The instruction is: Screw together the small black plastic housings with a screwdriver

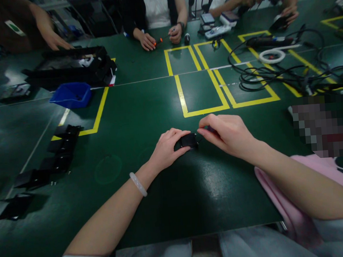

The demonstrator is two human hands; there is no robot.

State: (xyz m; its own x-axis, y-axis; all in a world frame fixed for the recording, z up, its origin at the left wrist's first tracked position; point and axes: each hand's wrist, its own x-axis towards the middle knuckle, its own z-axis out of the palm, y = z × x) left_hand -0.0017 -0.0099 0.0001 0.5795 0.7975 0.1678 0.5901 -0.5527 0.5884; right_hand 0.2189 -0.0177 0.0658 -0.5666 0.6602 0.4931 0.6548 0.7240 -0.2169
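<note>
A small black block-like part (pixel 189 140) with shiny metal bits at its right end rests on the green table (pixel 164 199). My left hand (pixel 170 146) has its thumb and fingers closed on the left side of that part. Just to the right, my right hand (pixel 223 132) is in a pinch, its fingertips close to the metal bits. What it pinches, if anything, is too small to make out; a thin dark line shows between the fingertips and the part.
Several black parts (pixel 58 162) line the left side, below a blue bin (pixel 72 95) and black trays (pixel 73 67). Black cables (pixel 273 78) lie at the right, beyond a pink cloth (pixel 306 174). People's hands work across the table.
</note>
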